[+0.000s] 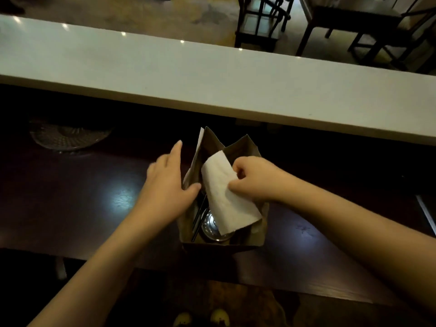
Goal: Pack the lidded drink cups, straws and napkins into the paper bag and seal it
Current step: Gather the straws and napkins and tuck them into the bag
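Observation:
A brown paper bag [238, 147] stands open on the dark wooden counter. My right hand [254, 180] pinches a folded white napkin [226, 199] that hangs over the bag's mouth. My left hand [167, 182] rests on the bag's left wall, thumb hooked over the rim, fingers spread. Inside the bag I see a clear cup lid [212, 228] and dark straws [199, 215] lying beside it. A white sheet [197, 152] sticks up along the bag's left outer side.
A raised white ledge [212, 81] runs across behind the bag. A glass dish [68, 135] sits at the far left of the dark counter [82, 197]. Dark chairs [262, 17] stand beyond the ledge.

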### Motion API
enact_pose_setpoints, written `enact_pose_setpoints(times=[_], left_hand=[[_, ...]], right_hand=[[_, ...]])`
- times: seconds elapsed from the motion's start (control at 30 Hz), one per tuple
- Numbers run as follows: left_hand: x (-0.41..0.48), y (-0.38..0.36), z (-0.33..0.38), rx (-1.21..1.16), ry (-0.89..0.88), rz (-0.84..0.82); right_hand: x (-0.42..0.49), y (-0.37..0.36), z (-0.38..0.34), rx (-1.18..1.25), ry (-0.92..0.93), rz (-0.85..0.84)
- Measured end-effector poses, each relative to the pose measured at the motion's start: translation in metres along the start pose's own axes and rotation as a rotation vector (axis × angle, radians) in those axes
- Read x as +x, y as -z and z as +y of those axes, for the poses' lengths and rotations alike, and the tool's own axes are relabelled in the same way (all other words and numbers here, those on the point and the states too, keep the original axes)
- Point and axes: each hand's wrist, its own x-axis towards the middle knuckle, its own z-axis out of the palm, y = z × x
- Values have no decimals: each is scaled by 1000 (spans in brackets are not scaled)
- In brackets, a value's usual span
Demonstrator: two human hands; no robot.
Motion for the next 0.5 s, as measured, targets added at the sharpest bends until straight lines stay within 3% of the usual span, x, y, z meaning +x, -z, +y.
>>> enact_pose_setpoints(times=[0.13,0.3,0.5], left_hand=[[-3,-3,-12,-36,25,-48],[-7,-1,-12,-37,7,5],[-11,0,-19,-48,-2,42]], right_hand=[[11,-24,-13,-166,-35,-109],[41,-43,-13,-11,-203,-286],[61,-76,22,111,-385,-244]])
